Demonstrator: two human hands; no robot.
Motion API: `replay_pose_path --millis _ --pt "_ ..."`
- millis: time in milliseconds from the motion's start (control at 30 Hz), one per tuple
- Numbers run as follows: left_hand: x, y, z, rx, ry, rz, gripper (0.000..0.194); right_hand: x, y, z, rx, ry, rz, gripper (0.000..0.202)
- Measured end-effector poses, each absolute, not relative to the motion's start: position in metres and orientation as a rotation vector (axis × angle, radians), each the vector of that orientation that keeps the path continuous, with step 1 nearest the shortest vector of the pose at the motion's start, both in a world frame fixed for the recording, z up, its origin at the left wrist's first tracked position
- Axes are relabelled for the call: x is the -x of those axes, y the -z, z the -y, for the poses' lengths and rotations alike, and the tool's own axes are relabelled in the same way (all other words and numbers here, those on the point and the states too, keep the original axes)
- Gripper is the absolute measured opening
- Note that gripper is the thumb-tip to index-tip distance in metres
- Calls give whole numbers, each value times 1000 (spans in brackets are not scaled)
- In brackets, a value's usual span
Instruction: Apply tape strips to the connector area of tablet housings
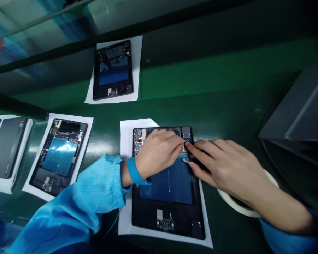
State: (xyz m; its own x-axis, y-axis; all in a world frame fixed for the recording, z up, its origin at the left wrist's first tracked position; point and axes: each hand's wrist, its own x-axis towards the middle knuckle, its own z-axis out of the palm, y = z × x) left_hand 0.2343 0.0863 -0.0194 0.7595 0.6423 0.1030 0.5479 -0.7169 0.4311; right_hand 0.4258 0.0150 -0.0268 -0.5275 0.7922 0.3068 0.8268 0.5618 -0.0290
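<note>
An opened tablet [166, 217] lies before me, its inside facing up, with a blue-filmed battery [165, 187] in the middle. My left hand [159, 151] reaches over its top part, thumb and index finger pinched together near the upper right; whatever is between them is hidden. From the right comes my right hand [222, 162], its index fingertip pressing on the board beside the left fingertips. A small white strip [186, 161] sticks out at the right thumb tip, just above the battery. A blue band circles my left wrist.
White sheets [125, 222] lie under the tablets. A second opened tablet [59, 155] is at left, a third [113, 70] at the back. A closed grey tablet [6, 148] sits far left. Under my right forearm is a white ring [237, 206]; a dark grey box-like object [299, 109] stands right.
</note>
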Motion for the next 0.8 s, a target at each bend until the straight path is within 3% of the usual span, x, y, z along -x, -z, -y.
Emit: replay_pose_path --millis 233,800 --pt "-233 21 -86 -2565 -355 -906 20 -424 22 -22 1397 81 2314 21" --pt "-232 21 -87 -2602 -360 -888 20 -418 27 -33 1482 129 2272 15"
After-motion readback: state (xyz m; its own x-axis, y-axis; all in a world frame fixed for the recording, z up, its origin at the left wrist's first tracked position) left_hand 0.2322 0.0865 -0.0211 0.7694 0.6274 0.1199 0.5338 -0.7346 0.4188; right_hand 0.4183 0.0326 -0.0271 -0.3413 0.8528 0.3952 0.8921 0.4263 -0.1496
